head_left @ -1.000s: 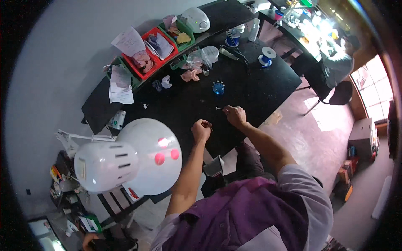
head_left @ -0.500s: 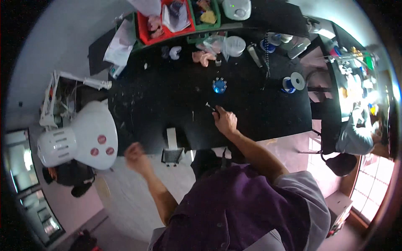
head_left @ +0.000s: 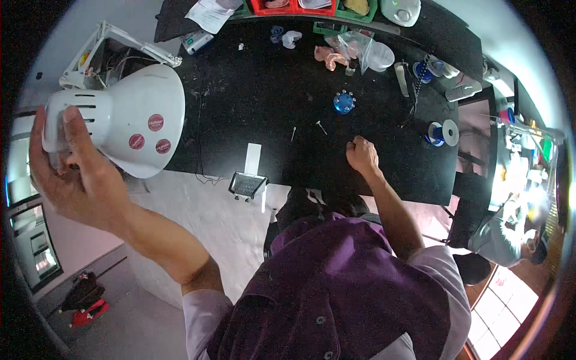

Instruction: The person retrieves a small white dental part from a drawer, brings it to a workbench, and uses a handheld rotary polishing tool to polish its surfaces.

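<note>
My left hand [head_left: 84, 171] wraps round the back end of a white desk lamp's head [head_left: 141, 90], thumb on top and fingers on its far side. The lamp has a wide cone shade with round red stickers. On the black table, my right hand [head_left: 363, 156] rests with its fingers curled closed. Whatever those fingers may hold is hidden. A small metal pin-like piece with a wider head [head_left: 321, 127] lies left of and beyond that hand. Another thin metal piece [head_left: 293, 134] lies farther left. Beyond the right hand stands a round blue holder [head_left: 344, 102] with shiny balls round its rim.
A white strip [head_left: 253, 159] and a small grated tray [head_left: 247, 185] sit at the table's front edge. Wire spools [head_left: 443, 133], a clear bag [head_left: 355, 48] and pink pieces [head_left: 329, 57] lie farther back. Red bins [head_left: 294, 7] line the shelf. Another person [head_left: 504, 237] sits at right.
My left hand has moved left and up from the table edge onto the lamp head. My right hand has drawn away from the small metal piece, fingers now curled. The view has shifted.
</note>
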### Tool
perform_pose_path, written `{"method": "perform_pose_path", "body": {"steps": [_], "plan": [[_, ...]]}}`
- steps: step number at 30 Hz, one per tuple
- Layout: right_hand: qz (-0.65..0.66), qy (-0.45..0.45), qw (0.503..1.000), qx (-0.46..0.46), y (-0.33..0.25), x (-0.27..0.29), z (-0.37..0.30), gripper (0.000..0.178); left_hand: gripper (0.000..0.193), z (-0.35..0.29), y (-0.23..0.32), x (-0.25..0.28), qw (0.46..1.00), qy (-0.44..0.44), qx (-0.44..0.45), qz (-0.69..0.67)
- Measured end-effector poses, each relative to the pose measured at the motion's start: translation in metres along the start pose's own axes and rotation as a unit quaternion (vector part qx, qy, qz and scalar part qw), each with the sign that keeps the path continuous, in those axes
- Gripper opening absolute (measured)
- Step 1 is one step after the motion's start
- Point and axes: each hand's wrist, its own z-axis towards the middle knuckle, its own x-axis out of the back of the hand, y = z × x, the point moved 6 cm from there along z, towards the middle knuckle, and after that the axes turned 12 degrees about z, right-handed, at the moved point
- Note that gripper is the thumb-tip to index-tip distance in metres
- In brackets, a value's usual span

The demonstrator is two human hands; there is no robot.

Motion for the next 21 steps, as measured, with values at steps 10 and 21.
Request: {"method": "perform_pose_path", "body": {"steps": [10,21], "plan": [[0.077,-0.006,0.985,0.157,-0.027,-0.022,0.032,0.016,0.052,-0.007,-0.016,-0.002,0.999,0.046,0.018,-0.013],[0.137,0.093,0.915,0.367,-0.034,-0.026,0.007,0.032,0.047,-0.009,-0.023,0.026,0.992,0.001,0.059,0.111]]}}
